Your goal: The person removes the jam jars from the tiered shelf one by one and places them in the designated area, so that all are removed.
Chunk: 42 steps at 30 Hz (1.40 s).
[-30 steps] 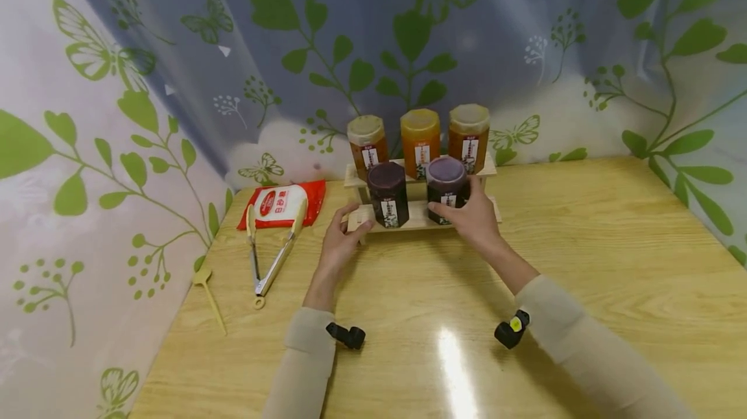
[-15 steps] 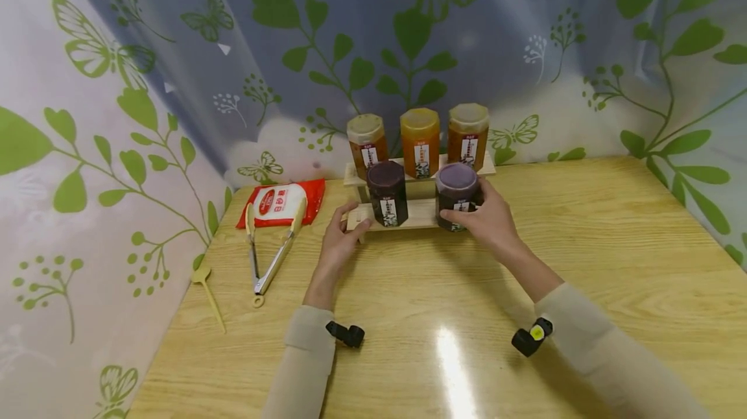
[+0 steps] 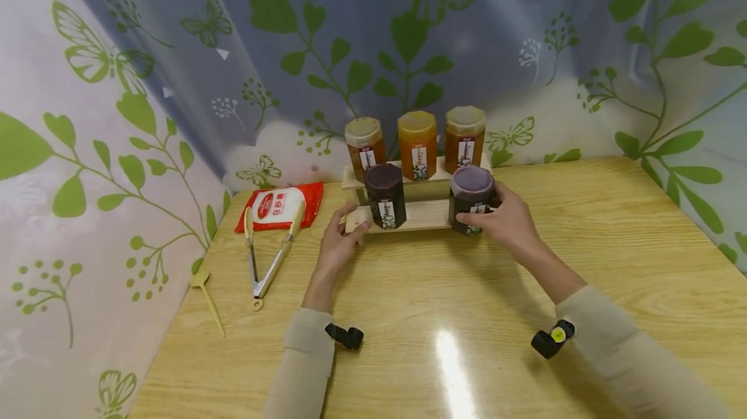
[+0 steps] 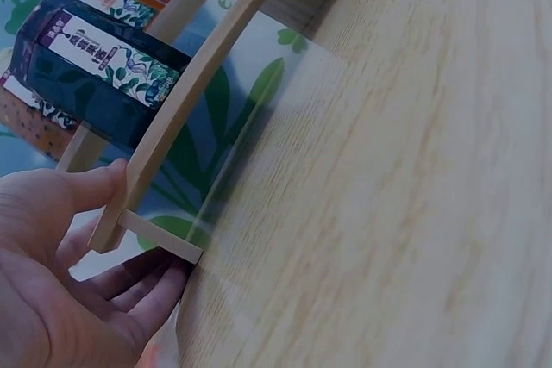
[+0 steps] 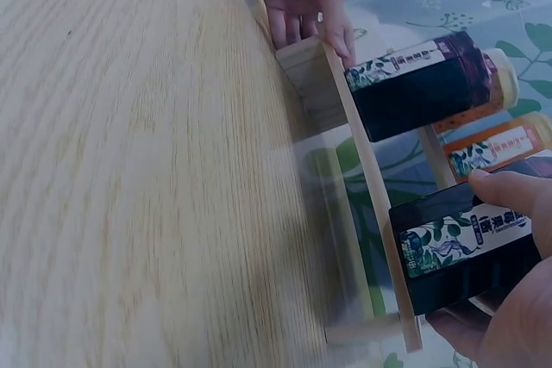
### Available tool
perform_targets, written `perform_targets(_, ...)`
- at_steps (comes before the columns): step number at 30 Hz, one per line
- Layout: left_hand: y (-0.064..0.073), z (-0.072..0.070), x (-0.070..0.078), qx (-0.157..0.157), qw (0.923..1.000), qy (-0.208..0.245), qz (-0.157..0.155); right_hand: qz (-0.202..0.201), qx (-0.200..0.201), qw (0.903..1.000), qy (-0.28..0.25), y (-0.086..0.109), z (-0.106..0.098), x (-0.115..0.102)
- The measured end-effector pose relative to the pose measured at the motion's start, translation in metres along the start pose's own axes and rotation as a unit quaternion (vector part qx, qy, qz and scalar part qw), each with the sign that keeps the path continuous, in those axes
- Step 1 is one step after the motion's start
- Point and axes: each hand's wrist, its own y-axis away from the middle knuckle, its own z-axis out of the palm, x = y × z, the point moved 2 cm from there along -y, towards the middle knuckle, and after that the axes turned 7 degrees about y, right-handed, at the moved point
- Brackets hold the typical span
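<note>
A two-step wooden rack [image 3: 428, 215] stands near the curtain. My left hand [image 3: 334, 247] grips the left end of its lower shelf, thumb on the shelf edge and fingers by the leg, as the left wrist view shows. My right hand [image 3: 515, 223] holds a dark jar with a purple lid [image 3: 471, 184] at the right end of that shelf. Thumb in front, the other fingers wrap its far side; the jar's base meets the shelf in the right wrist view. Another dark jar [image 3: 385, 197] stands upright on the shelf's left part.
On the upper step stand three jars: an amber one [image 3: 365, 146], an orange one [image 3: 417, 143] and another amber one [image 3: 465, 137]. Left of the rack lie a red-and-white packet [image 3: 279, 206], tongs [image 3: 270, 271] with spread arms, and a yellow spoon [image 3: 209, 296]. A patterned curtain [image 3: 350, 30] hangs behind.
My right hand has shifted the dark jar rightward along the lower shelf, widening the gap between both dark jars. The left hand has stayed at the rack's left end.
</note>
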Motion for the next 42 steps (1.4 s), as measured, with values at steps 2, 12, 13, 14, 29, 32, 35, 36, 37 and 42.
perform_targets(2,0.001,0.000,0.000,-0.002,1.0000,0.000,0.001,0.002,0.003,1.0000,0.001,0.000,-0.004,0.003)
perform_targets(12,0.001,-0.003,-0.001,0.000,0.9996,-0.027,0.001,0.011,0.026,0.9995,-0.011,0.003,-0.029,0.021)
perform_targets(13,0.001,-0.003,-0.001,0.000,0.9996,-0.028,0.001,0.012,0.028,0.9995,-0.012,0.003,-0.032,0.022)
perform_targets(14,0.001,-0.003,-0.001,0.000,0.9996,-0.028,0.001,0.013,0.030,0.9994,-0.012,0.004,-0.034,0.024)
perform_targets(29,0.002,-0.003,-0.002,-0.005,0.9997,-0.021,-0.008,0.047,0.069,0.9965,-0.010,-0.004,-0.089,0.051)
perform_targets(32,0.001,-0.003,-0.003,-0.004,0.9997,-0.024,-0.006,0.052,0.081,0.9954,-0.001,-0.007,-0.102,0.056)
perform_targets(35,0.001,-0.003,-0.003,-0.004,0.9997,-0.022,0.001,0.059,0.092,0.9940,0.008,-0.009,-0.116,0.060)
perform_targets(36,0.001,-0.003,-0.003,-0.004,0.9998,-0.022,0.003,0.062,0.096,0.9934,0.013,-0.010,-0.121,0.061)
perform_targets(37,0.001,-0.003,-0.003,-0.003,0.9997,-0.022,0.005,0.066,0.099,0.9927,0.017,-0.012,-0.126,0.063)
perform_targets(42,0.001,-0.002,-0.002,-0.001,0.9999,-0.012,0.009,0.081,0.119,0.9895,0.017,-0.020,-0.148,0.071)
